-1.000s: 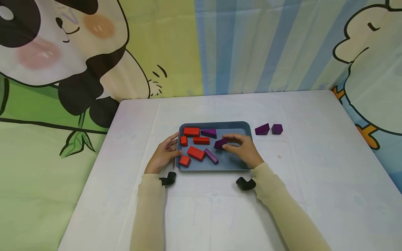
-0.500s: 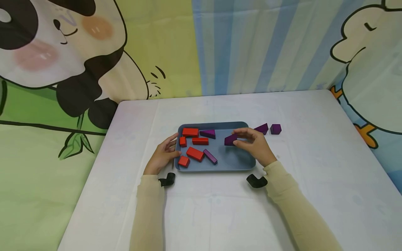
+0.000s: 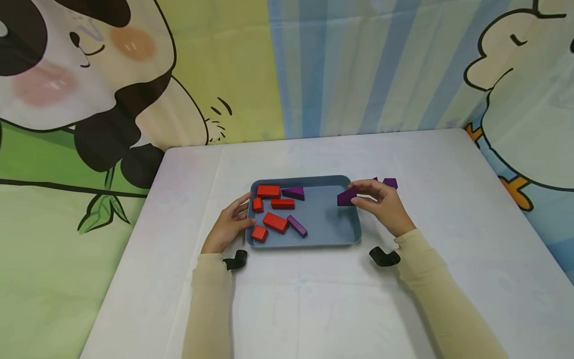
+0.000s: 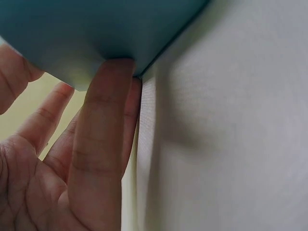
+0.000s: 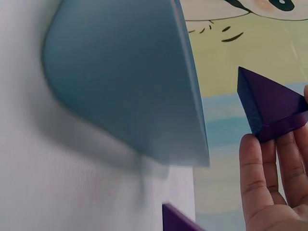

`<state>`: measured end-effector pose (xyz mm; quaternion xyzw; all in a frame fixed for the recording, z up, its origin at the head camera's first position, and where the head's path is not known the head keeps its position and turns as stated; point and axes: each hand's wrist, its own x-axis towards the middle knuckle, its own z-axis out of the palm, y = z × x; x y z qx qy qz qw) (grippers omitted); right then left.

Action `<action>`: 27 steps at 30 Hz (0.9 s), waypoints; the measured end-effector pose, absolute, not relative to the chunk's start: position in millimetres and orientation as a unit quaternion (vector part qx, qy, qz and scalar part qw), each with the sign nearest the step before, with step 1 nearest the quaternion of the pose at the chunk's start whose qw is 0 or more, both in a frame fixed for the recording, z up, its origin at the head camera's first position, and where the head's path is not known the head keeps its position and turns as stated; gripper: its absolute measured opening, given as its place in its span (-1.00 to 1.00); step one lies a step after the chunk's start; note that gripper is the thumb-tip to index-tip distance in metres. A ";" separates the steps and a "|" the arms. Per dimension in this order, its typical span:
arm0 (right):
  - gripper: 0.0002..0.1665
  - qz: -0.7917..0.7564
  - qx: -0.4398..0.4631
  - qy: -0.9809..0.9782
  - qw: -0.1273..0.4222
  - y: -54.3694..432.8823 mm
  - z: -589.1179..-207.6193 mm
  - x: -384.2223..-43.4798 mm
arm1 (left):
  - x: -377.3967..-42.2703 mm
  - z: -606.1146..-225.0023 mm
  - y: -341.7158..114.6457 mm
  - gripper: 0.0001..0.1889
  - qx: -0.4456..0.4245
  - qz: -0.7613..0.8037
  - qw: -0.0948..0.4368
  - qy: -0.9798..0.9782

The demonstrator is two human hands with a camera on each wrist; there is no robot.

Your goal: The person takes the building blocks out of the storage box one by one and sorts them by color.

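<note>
Behind everything you have a printed cloth backdrop with cartoon animals and blue stripes, and in front of it the white table, over which both your pale yellow sleeves reach. On the table sits the blue-grey tray, long side toward you. Your left hand is at its left end, thumb and fingers spread and fairly straight, touching the tray's edge rather than wrapped round it. Your right hand is at the tray's right end, thumb and fingertips nearly closed in a pinch on a purple block with a slanted face; that block is held up above the tray, its shadow falling inside. A black wrist piece shows at each cuff. In the left half of the tray you have a red block in the far corner, a purple wedge just right of it, a flat red bar nearer you, then a tilted red brick with a slim purple bar just beside it. Two purple pieces lie beyond your right hand, outside the tray, partly hidden by it. Smallest are the near-corner red block and a little red cube by the left wall.
</note>
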<state>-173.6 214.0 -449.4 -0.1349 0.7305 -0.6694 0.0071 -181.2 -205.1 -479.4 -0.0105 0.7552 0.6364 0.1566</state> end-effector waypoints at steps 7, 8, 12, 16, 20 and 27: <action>-0.54 -0.647 -0.115 0.754 -0.020 237.8 -447.7 -172.2 | -180.6 -477.7 -205.1 -0.14 -0.013 0.635 0.157 0.756; -0.54 -0.642 -0.112 0.758 -0.022 241.4 -447.6 -171.9 | -180.4 -477.4 -205.0 -0.13 -0.012 0.636 0.157 0.755; -0.53 -0.630 -0.102 0.769 -0.028 254.3 -447.4 -169.7 | -179.1 -476.9 -204.8 -0.13 -0.010 0.639 0.157 0.753; -0.50 -0.618 -0.088 0.781 -0.030 268.3 -449.2 -166.6 | -178.8 -478.6 -204.2 -0.13 -0.010 0.643 0.158 0.749; -0.49 -0.595 -0.069 0.800 -0.036 282.8 -450.9 -166.5 | -180.0 -481.3 -205.0 -0.13 -0.014 0.644 0.160 0.748; -0.45 -0.561 -0.019 0.826 -0.041 311.5 -447.7 -171.5 | -181.3 -480.0 -204.1 -0.13 -0.019 0.637 0.165 0.753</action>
